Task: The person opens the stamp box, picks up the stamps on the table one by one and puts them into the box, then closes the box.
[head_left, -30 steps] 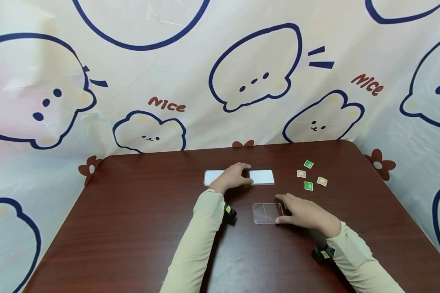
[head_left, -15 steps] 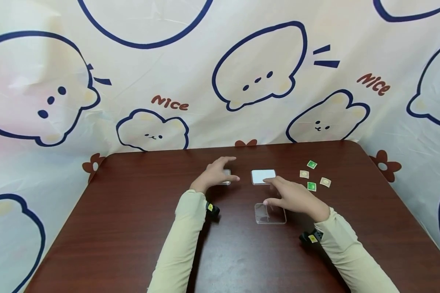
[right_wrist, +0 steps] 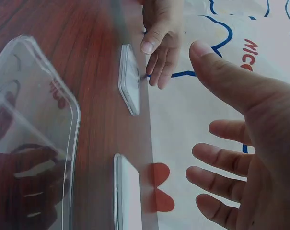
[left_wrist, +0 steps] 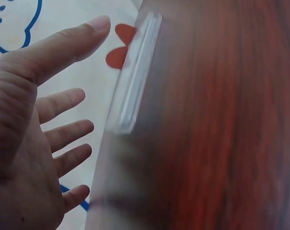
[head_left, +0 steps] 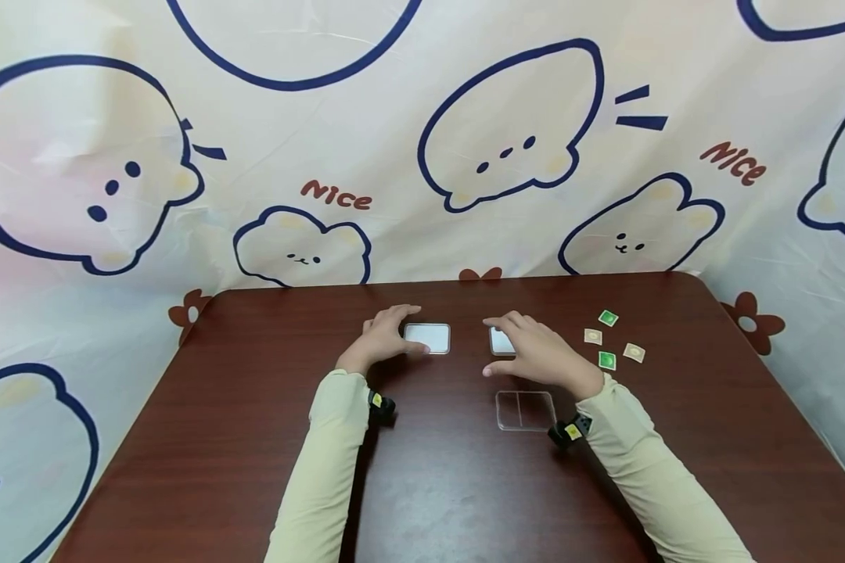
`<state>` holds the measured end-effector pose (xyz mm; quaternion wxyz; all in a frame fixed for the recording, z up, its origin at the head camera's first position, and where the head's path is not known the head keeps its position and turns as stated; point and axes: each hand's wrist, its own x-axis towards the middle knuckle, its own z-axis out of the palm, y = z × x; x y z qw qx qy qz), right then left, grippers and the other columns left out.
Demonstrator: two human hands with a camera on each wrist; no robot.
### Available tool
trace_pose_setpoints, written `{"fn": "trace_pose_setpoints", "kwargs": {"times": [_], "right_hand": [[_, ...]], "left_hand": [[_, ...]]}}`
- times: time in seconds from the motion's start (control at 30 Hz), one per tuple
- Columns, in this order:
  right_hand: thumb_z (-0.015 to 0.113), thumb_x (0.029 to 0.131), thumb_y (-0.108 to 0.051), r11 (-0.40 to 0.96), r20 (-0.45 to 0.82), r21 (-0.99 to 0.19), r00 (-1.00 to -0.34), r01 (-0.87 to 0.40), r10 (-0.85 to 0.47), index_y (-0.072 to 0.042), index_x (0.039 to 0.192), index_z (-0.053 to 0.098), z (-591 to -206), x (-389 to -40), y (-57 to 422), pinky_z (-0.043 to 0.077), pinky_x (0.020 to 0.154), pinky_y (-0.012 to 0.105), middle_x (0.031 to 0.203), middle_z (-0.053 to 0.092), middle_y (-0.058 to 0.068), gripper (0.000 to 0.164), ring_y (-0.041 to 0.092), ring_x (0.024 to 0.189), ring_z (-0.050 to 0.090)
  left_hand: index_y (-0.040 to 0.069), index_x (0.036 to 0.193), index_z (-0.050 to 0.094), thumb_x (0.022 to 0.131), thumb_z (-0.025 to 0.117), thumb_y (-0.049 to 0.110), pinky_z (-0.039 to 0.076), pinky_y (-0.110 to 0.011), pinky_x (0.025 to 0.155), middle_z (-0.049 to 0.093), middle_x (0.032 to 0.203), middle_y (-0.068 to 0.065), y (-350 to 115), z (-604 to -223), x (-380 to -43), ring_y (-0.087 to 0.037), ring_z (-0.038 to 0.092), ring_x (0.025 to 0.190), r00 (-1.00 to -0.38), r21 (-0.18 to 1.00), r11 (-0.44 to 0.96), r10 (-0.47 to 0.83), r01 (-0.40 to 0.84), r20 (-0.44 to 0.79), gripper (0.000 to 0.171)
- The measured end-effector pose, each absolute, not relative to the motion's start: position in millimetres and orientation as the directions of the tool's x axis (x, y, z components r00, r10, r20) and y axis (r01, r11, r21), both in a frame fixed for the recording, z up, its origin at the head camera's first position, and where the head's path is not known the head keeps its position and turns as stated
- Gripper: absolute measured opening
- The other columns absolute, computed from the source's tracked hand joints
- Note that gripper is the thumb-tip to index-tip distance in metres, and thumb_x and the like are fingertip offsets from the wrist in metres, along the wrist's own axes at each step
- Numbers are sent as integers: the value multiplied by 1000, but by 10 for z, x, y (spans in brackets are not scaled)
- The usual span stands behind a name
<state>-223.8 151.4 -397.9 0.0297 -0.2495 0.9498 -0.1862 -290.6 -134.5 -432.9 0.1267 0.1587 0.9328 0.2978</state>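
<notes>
- White-topped and flat, the left box [head_left: 427,338] lies toward the far edge of the dark desk [head_left: 253,438], long axis running left to right in the head view.
- Left hand [head_left: 376,340] is at its left end, grip wide — thumb on the near side, fingers on the far side. From above the thumb overlaps a corner, but the left wrist view shows a gap, so I'd say hovering, not touching.
- Right box [head_left: 501,341] looks like a twin, lined up the same way, with some desk between the two.
- Right hand [head_left: 545,352] covers its right end, grip wide as well; the right wrist view shows nothing in the fingers.
- Key bit imo: each box has its own nearest hand. Left one sits rightward of the left grip, right one leftward of the right grip — so thumb-to-fingers already spans the short side, no crossing over.
- Clear case [head_left: 512,410] with a divider lies closer to the person, just beside the right wrist camera [head_left: 569,432]. Right hand is nearer to it.
- Two green tiles [head_left: 607,360] and two beige tiles [head_left: 634,353] are scattered right of the right hand, in neither grip.
</notes>
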Motion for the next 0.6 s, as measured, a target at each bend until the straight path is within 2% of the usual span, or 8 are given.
{"fn": "trace_pose_setpoints", "kwargs": {"times": [0.13, 0.3, 0.6], "right_hand": [[74, 80, -50, 806, -3, -385, -873, -450, -488, -10, 144, 43, -3980, -2286, 1417, 49, 91, 47, 132, 53, 14, 81, 29, 116, 54], [73, 81, -49, 801, -29, -390, -864, -454, -503, -11, 144, 43, -3990, -2344, 1289, 50, 81, 44, 127, 54, 13, 80, 26, 106, 57], [71, 83, -50, 818, -89, -368, -859, -442, -504, -11, 145, 41, -4035, -2510, 1086, 52, 77, 39, 126, 53, 12, 79, 24, 108, 59]], "left_hand": [[20, 148, 40, 75, 80, 43, 17, -59, 111, 32, 157, -8, -1424, -4374, -2903, -35, 25, 144, -916, 614, 762, 371, 206, -154, 86], [19, 148, 39, 77, 78, 44, 16, -60, 112, 29, 158, -9, -1493, -4455, -2907, -36, 24, 145, -914, 608, 768, 372, 204, -162, 85], [17, 147, 41, 77, 78, 44, 17, -57, 110, 29, 158, -6, -1534, -4509, -2923, -33, 22, 145, -920, 571, 795, 355, 206, -163, 83]]}}
